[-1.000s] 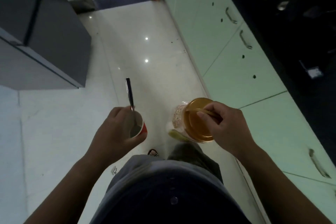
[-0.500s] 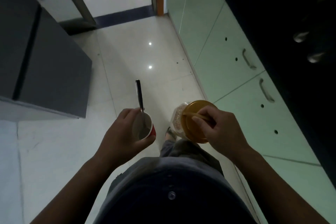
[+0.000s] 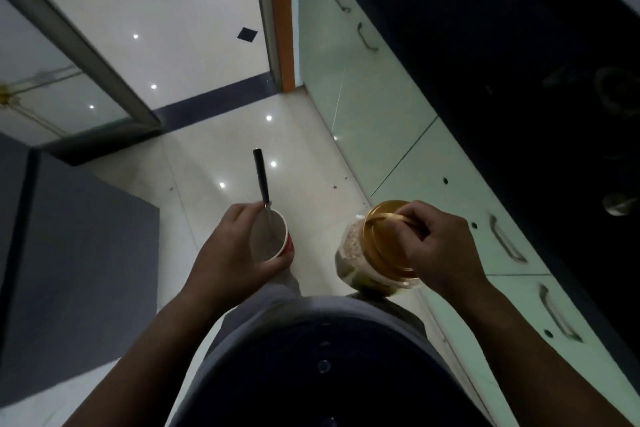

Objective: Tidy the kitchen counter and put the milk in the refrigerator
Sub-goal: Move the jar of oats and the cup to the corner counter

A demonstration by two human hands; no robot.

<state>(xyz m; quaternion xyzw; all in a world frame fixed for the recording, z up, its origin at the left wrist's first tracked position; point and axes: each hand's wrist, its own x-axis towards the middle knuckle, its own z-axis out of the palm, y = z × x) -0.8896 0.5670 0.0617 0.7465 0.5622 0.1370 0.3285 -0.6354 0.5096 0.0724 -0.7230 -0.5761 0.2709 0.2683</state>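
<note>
My left hand (image 3: 232, 253) grips a red paper cup (image 3: 273, 239) with a white inside, held upright at waist height. A metal spoon (image 3: 261, 180) stands in the cup, its handle pointing away from me. My right hand (image 3: 436, 246) holds a clear plastic jar (image 3: 349, 253) of pale grain by the handle on its amber lid (image 3: 381, 236). Both are carried over the floor in front of my body. No milk is in view.
The dark kitchen counter (image 3: 519, 80) runs along the right above pale green cabinet doors (image 3: 398, 156) with metal handles. A grey refrigerator (image 3: 79, 263) stands at the left. An open doorway (image 3: 194, 31) with an orange frame lies ahead across the glossy tiled floor.
The view has tilted up and moved forward along the cabinets; the doorway is nearer. Both hands keep their hold on the cup and the jar.
</note>
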